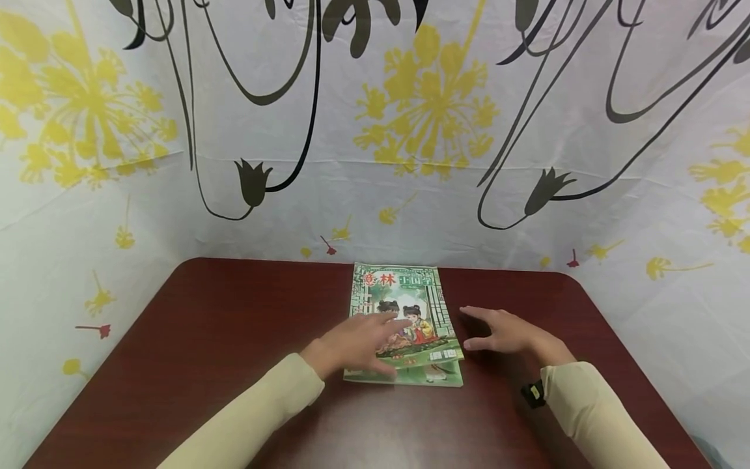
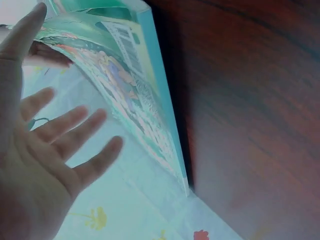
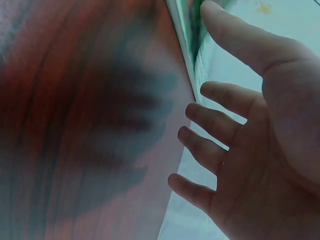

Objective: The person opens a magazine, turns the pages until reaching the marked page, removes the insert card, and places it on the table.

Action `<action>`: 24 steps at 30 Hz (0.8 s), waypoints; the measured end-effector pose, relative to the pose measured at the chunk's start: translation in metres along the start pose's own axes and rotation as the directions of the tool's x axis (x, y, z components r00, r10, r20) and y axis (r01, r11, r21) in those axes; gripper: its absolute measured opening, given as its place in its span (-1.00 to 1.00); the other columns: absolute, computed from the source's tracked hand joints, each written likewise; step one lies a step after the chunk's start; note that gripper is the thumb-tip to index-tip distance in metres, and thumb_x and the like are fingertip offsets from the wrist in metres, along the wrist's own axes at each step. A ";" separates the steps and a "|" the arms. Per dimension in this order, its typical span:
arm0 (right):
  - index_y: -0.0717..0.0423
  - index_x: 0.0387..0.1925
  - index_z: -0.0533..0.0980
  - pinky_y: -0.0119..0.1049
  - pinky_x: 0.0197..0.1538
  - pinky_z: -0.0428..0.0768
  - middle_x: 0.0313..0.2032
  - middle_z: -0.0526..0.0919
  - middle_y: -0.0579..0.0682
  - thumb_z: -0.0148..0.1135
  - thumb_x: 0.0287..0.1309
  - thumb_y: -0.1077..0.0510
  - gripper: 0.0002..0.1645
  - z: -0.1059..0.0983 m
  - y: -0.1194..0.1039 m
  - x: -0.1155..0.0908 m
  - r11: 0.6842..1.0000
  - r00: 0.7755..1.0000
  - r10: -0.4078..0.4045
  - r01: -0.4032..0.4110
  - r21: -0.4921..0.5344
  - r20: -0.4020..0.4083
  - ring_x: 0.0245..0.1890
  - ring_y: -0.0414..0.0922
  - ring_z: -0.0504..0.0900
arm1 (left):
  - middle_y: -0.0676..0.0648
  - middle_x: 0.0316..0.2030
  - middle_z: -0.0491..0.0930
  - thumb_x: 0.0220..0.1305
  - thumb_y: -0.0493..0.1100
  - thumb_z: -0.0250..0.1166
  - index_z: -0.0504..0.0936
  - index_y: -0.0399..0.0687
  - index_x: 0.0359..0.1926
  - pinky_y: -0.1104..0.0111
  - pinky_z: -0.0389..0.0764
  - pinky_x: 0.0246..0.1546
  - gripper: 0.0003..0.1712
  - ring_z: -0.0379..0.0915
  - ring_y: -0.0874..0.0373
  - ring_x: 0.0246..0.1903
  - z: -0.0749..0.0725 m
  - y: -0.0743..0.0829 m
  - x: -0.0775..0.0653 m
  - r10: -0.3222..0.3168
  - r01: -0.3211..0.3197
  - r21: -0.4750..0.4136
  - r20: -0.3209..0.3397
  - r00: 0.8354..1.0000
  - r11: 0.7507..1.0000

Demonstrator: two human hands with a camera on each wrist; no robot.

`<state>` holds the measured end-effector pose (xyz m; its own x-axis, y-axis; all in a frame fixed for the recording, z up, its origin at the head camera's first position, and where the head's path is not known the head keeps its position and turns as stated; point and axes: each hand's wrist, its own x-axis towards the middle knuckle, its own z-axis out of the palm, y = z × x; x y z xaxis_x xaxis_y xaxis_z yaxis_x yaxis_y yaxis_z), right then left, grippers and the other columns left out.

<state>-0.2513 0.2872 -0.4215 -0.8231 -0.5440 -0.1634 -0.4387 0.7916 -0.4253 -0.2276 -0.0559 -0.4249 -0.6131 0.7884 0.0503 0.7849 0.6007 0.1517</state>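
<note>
A green illustrated magazine (image 1: 404,293) with two cartoon children on its cover lies on the table, overlapping a second green magazine (image 1: 430,374) whose lower edge shows beneath it. My left hand (image 1: 360,339) hovers over the left part of the upper magazine, fingers spread. In the left wrist view that hand (image 2: 55,145) holds nothing, and the magazine cover (image 2: 117,75) appears beyond it. To the right of the stack is my right hand (image 1: 504,332), fingers extended and apart from the magazines. The right wrist view shows its palm (image 3: 260,145) with nothing in it.
The dark red-brown table (image 1: 234,326) has rounded far corners. Behind it hangs a white cloth (image 1: 351,215) printed with yellow and grey flowers, which also runs along both sides. A black wristband (image 1: 533,394) sits on the right wrist.
</note>
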 end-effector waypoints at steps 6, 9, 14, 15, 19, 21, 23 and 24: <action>0.30 0.44 0.23 0.35 0.24 0.29 0.43 0.18 0.37 0.37 0.09 -0.32 0.11 0.010 -0.008 0.005 0.999 0.999 0.028 -0.029 -0.036 -0.018 0.37 0.37 0.24 | -0.07 0.53 0.05 0.06 0.13 0.47 0.04 0.29 0.56 0.02 0.35 0.30 0.13 0.14 0.05 0.43 -0.006 -0.001 0.001 0.114 -0.100 0.094 -0.156 0.981 0.991; 0.29 0.45 0.21 0.40 0.22 0.26 0.46 0.10 0.36 0.41 0.00 -0.36 0.20 0.014 -0.012 0.007 0.999 1.000 0.026 -0.026 -0.038 -0.014 0.36 0.40 0.23 | -0.05 0.57 -0.11 0.06 -0.02 0.43 0.02 0.33 0.57 -0.01 0.28 0.34 0.11 -0.07 0.08 0.51 -0.007 0.000 0.002 0.206 -0.171 0.166 -0.218 0.954 0.971; 0.25 0.46 0.21 0.41 0.22 0.25 0.48 0.08 0.35 0.51 -0.18 -0.39 0.32 0.021 -0.020 0.011 0.999 0.999 -0.020 0.022 -0.037 0.038 0.36 0.40 0.23 | -0.02 0.58 -0.14 -0.01 -0.19 0.26 0.15 0.31 0.54 -0.02 0.16 0.39 0.03 -0.21 0.04 0.54 -0.008 0.004 0.004 0.353 -0.243 0.376 -0.258 0.899 0.894; 0.24 0.46 0.21 0.41 0.22 0.25 0.48 0.08 0.34 0.53 -0.20 -0.38 0.33 0.022 -0.022 0.011 0.999 0.998 -0.033 0.035 -0.037 0.047 0.36 0.40 0.23 | -0.01 0.58 -0.14 -0.01 -0.20 0.24 0.17 0.31 0.53 -0.02 0.12 0.41 0.02 -0.24 0.03 0.55 -0.009 0.005 0.004 0.367 -0.246 0.405 -0.253 0.895 0.880; 0.16 0.48 0.21 0.41 0.21 0.26 0.48 0.09 0.33 0.58 -0.25 -0.32 0.33 0.024 -0.030 0.012 0.996 0.994 -0.085 0.087 -0.014 0.071 0.37 0.40 0.21 | 0.05 0.57 -0.10 0.02 -0.20 0.21 0.17 0.31 0.53 -0.03 0.05 0.43 -0.01 -0.34 0.02 0.55 -0.009 0.006 0.003 0.392 -0.240 0.493 -0.232 0.890 0.836; 0.15 0.47 0.24 0.36 0.22 0.30 0.47 0.11 0.32 0.61 -0.25 -0.26 0.29 0.024 -0.034 0.013 0.995 0.991 -0.101 0.101 0.004 0.083 0.37 0.37 0.22 | 0.07 0.57 -0.09 0.04 -0.19 0.20 0.14 0.28 0.54 -0.03 -0.02 0.45 -0.01 -0.35 0.03 0.55 -0.010 0.007 0.002 0.394 -0.231 0.531 -0.216 0.893 0.815; 0.11 0.45 0.29 0.31 0.22 0.35 0.46 0.14 0.31 0.64 -0.25 -0.20 0.23 0.024 -0.036 0.014 0.994 0.989 -0.110 0.110 0.010 0.096 0.38 0.34 0.24 | 0.08 0.57 -0.08 0.06 -0.16 0.19 0.13 0.24 0.55 -0.06 -0.07 0.46 -0.03 -0.34 0.04 0.55 -0.010 0.007 0.001 0.394 -0.216 0.576 -0.203 0.897 0.788; 0.09 0.44 0.30 0.29 0.21 0.37 0.46 0.16 0.29 0.64 -0.25 -0.17 0.21 0.024 -0.037 0.015 0.994 0.989 -0.110 0.110 0.009 0.104 0.38 0.33 0.25 | 0.08 0.57 -0.07 0.08 -0.14 0.18 0.14 0.22 0.55 -0.08 -0.09 0.46 -0.05 -0.32 0.05 0.55 -0.010 0.007 0.000 0.392 -0.207 0.597 -0.197 0.898 0.775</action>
<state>-0.2391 0.2431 -0.4292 -0.7281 -0.6536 -0.2069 -0.5230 0.7247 -0.4486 -0.2233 -0.0532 -0.4139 -0.2606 0.9178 0.2995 0.7889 0.3812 -0.4820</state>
